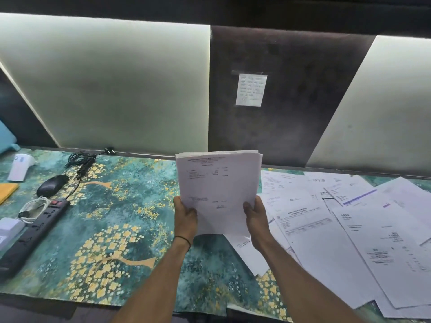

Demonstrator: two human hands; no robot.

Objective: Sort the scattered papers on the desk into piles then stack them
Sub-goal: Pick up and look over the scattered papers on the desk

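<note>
Two bare arms reach in from the bottom. The left hand has a thin black band on its wrist. It grips the bottom left side of a stack of papers, thumb on the front. The right hand grips the bottom right side the same way. The stack is held up off the bench, standing almost straight up, with the printed front page facing the person. The top edges of the sheets do not line up neatly.

The bench has a green cover with yellow flowers on it. To the right of the hands, many loose papers lie flat on the bench, one over another, tipped every which way.

On the left side lies a long black power strip with a red switch. A white cord is bundled at its far end, and a white box sits just beside it. Farther back are a black mouse, a yellow envelope, a white gadget and a black curly cord.

On the dark wall behind the bench, a small white note is taped up. Its writing is too small to read.
</note>
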